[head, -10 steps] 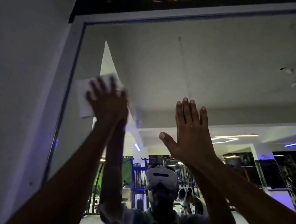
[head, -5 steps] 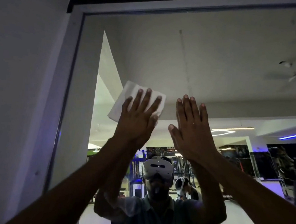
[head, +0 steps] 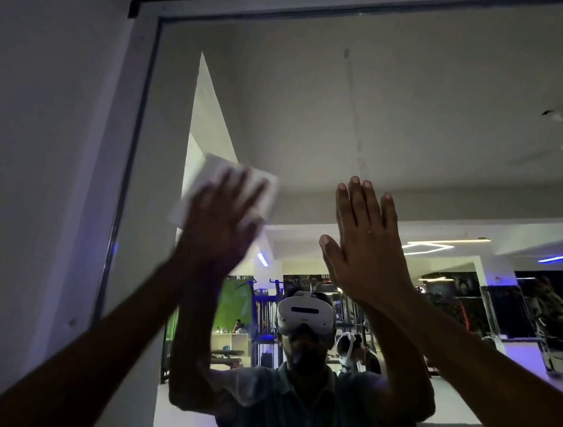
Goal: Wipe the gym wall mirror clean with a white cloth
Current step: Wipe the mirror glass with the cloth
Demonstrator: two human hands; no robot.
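Wiping: left hand (head: pixel 218 231), fingers spread flat, presses white cloth (head: pixel 203 185) on mirror (head: pixel 317 113) near left frame; right hand (head: pixel 366 249) flat, empty, bracing. Best overlap strokes, even pressure.

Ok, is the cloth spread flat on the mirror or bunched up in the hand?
Spread flat. The cloth lies as a flat sheet under the straight fingers of the left hand on the mirror; motion blur hides any folds.

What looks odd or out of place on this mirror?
A thin streak runs down the mirror above the bare right hand, which lies flat on the glass. The left hand presses the white cloth elsewhere.
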